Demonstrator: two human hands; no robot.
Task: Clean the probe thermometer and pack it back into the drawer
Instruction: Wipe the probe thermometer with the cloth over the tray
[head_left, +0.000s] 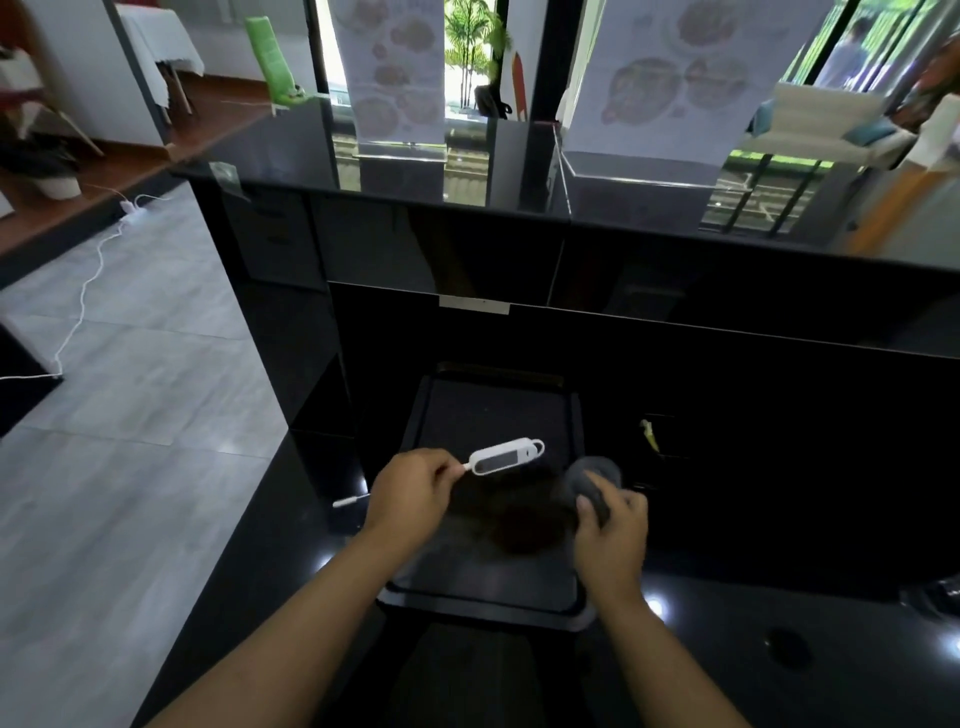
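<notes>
Left hand pinched probe thermometer by stem, lower centre of frame. Right hand curled round grey cloth, just right. Both above black tray.

Daylight from the far windows, dim foreground, dark glossy counter with small glare spots, soft blur throughout, wide-angle bending at edges.

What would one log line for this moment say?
left hand grips thermometer by its probe | right hand grips grey cloth | both above black tray
</notes>
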